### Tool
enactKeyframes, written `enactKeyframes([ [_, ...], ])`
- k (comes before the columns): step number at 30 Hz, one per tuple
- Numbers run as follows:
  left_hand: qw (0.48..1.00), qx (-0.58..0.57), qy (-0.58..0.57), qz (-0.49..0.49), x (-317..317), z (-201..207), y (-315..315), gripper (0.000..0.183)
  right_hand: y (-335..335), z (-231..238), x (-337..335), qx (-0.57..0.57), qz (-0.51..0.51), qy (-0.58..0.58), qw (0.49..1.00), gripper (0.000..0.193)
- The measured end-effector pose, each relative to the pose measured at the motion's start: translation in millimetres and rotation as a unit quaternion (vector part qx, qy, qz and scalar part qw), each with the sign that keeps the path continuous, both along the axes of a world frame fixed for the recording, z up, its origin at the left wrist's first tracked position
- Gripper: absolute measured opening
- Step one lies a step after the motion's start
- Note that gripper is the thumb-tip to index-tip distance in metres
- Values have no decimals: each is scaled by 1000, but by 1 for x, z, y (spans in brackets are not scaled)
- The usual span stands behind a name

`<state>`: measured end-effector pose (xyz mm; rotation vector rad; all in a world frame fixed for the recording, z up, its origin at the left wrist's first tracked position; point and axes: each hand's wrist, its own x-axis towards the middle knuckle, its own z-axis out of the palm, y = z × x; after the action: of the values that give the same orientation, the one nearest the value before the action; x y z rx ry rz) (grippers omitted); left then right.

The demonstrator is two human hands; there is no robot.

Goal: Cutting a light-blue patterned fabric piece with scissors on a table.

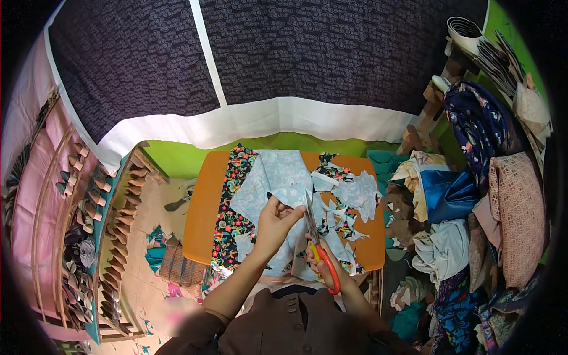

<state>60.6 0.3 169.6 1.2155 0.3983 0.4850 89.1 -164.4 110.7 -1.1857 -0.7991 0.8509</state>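
Observation:
My left hand [276, 228] is closed in a pinch on the edge of a floral fabric [278, 168], whose pale reverse side faces up. Scissors [313, 228] with orange and yellow handles are in my right hand [326, 260]. Their blades point away from me, close beside my left thumb, and I cannot tell whether they touch the cloth. Under both hands is an orange-brown table [204, 195]. Black printed floral cloth [228, 228] lies along its left part. Cut fabric scraps [358, 192] are scattered on its right part.
Wooden racks of shoe-like forms [121, 236] stand at the left. Piled fabrics [449, 195] and cushion-like bundles [515, 219] crowd the right side. A dark patterned curtain [313, 53] with white borders hangs beyond the table. Scraps [157, 254] lie on the floor at the left.

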Motion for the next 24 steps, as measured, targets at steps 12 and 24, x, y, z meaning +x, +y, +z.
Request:
enactKeyframes([
  [12, 1000, 6, 14, -6, 11, -13, -4, 28, -5, 1, 5, -51, -48, 39, 997, 69],
  [24, 995, 46, 31, -86, 7, -6, 6, 40, -13, 7, 11, -62, 1, 114, 992, 75],
])
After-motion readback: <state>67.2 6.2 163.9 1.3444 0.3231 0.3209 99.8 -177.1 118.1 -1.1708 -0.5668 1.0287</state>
